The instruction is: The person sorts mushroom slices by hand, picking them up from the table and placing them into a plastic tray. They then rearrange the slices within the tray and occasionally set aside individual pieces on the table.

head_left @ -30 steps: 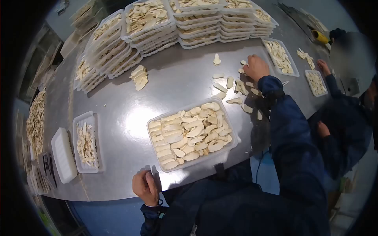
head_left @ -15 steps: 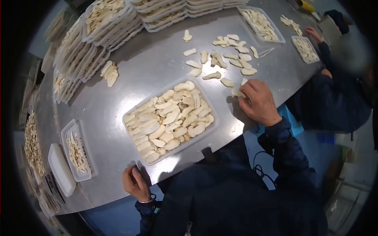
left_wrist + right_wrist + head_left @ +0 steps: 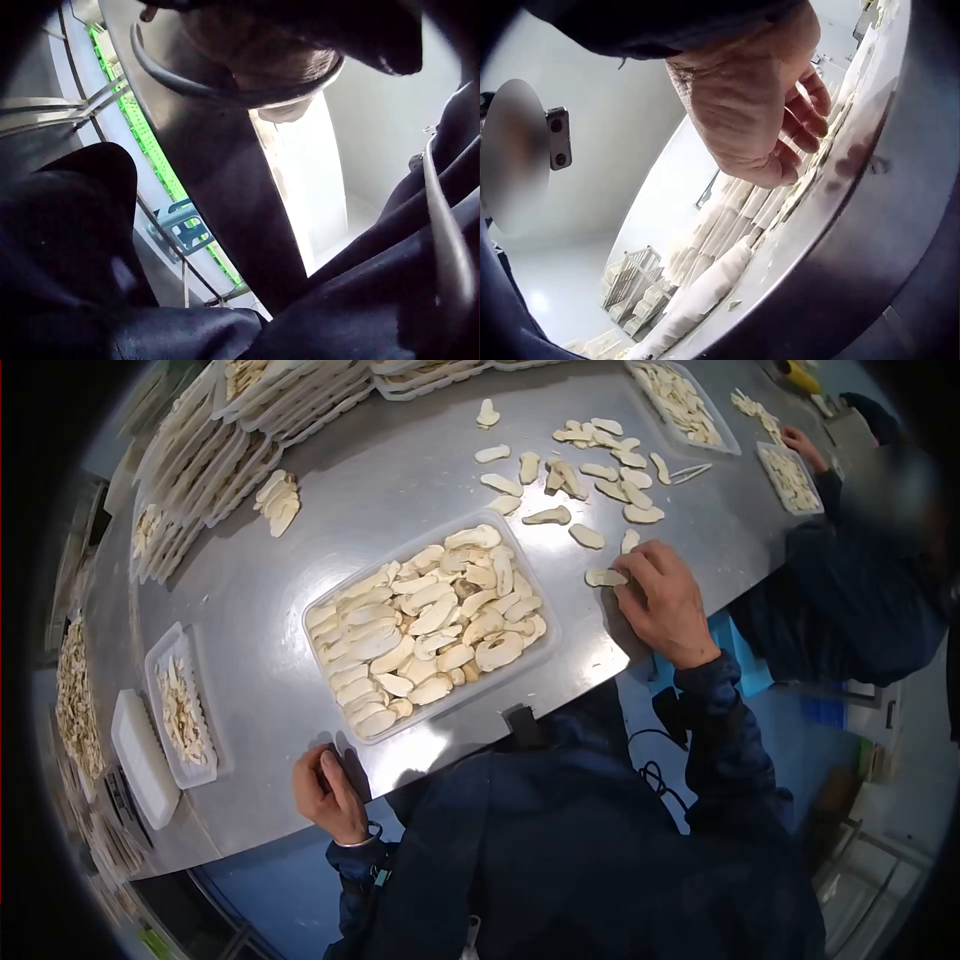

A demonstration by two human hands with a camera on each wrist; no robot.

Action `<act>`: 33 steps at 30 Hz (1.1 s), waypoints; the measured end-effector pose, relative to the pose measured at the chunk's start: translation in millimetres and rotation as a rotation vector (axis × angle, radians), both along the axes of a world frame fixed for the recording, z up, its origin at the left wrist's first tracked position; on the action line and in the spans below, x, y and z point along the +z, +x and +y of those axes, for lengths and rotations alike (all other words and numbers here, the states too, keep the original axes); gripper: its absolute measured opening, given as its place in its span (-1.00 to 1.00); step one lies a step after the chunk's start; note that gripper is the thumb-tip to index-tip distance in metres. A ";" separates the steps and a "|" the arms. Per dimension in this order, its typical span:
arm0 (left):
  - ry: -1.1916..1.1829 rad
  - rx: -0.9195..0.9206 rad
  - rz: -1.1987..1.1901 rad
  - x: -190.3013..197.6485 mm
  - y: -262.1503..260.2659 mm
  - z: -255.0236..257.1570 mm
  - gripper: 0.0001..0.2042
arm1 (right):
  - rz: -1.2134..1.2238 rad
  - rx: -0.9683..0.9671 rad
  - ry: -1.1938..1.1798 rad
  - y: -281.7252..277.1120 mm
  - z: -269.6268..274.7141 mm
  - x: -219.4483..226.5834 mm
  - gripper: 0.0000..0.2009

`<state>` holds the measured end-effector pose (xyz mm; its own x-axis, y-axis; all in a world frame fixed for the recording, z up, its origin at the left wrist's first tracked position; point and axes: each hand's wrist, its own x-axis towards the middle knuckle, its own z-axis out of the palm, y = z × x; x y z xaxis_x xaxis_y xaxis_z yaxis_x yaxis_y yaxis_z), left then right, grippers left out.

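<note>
My right hand (image 3: 664, 605) is low over the table's near right part, its thumb and index finger at the end of a pale mushroom slice (image 3: 600, 577). In the right wrist view the fingers (image 3: 802, 131) are bent down toward the metal surface. Left of it a clear plastic tray (image 3: 547, 652) is filled with overlapping mushroom slices (image 3: 430, 610). My left hand (image 3: 330, 797) rests at the table's front edge, fingers loosely curled, holding nothing visible. Loose slices (image 3: 640, 515) lie scattered beyond the right hand.
Stacked filled trays (image 3: 300, 400) stand at the back left, near a small pile of slices (image 3: 278, 503). On the left are a tray of small pieces (image 3: 208, 765) and a white tray (image 3: 143, 760). White tweezers (image 3: 692, 472) lie at the right. Another person's hand (image 3: 803, 448) is by a small tray (image 3: 790, 478).
My right hand has come back from the far scattered slices toward the near edge, and a slice at its fingertips has shifted slightly toward me. The head view has turned; the left hand stays at the edge.
</note>
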<state>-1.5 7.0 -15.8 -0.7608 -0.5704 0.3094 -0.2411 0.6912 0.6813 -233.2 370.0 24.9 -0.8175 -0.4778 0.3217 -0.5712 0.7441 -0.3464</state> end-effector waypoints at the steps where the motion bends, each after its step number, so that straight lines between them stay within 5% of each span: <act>1: -0.003 0.004 -0.006 1.4 -0.2 0.9 -0.83 | 0.002 0.010 0.008 -0.5 0.1 -1.4 -0.76; 11: 0.012 0.000 0.024 -2.1 0.0 1.3 -0.83 | 0.022 0.062 0.041 -1.7 2.5 6.4 -0.80; 16: -0.047 -0.006 0.031 -1.4 -1.2 0.8 -0.83 | -0.049 -0.286 -0.091 -44.6 27.6 18.0 -0.70; 19: -0.082 -0.013 0.000 0.2 -0.9 -0.8 -0.83 | 0.098 -0.259 0.097 -69.7 41.6 0.7 -0.72; 28: -0.077 -0.015 0.010 -0.7 -1.4 -1.1 -0.82 | -0.059 -0.151 0.091 -49.0 35.4 2.5 -0.77; 33: -0.064 -0.010 0.022 0.1 -2.6 0.5 -0.84 | 0.018 -0.263 0.055 -67.6 49.9 8.2 -0.75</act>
